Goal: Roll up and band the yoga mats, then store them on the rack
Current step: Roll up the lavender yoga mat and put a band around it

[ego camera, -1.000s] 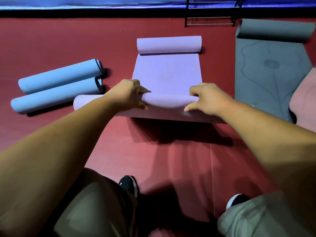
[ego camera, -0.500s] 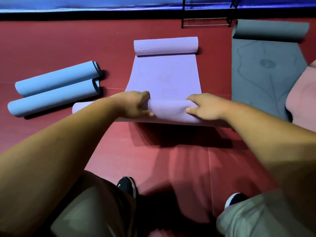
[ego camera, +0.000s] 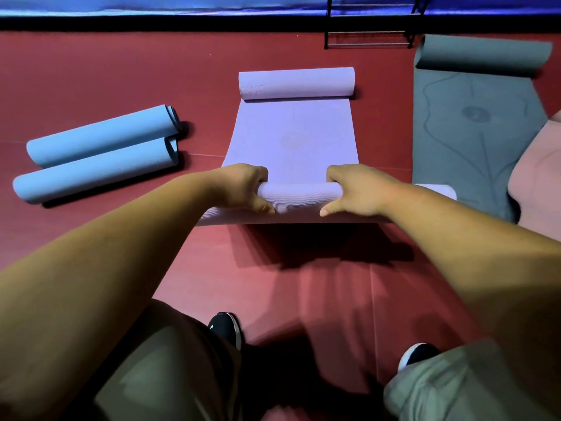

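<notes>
A lilac yoga mat [ego camera: 293,138] lies on the red floor in front of me, its far end curled into a roll and its near end rolled into a thicker tube [ego camera: 300,197]. My left hand [ego camera: 243,185] grips the tube's left part, fingers over the top and thumb at the front. My right hand [ego camera: 355,189] grips its right part the same way. The tube's right end sticks out past my right wrist. A black metal rack [ego camera: 368,41] stands against the far wall.
Two rolled blue mats [ego camera: 97,153] lie side by side on the left. A grey mat [ego camera: 467,123] with a curled far end lies on the right, a pink mat [ego camera: 537,174] beside it. My knees and black shoes fill the bottom.
The near tube has rolled away from me and grown thicker, leaving less flat mat between the two rolls. Both hands have shifted their grip over the top of it.
</notes>
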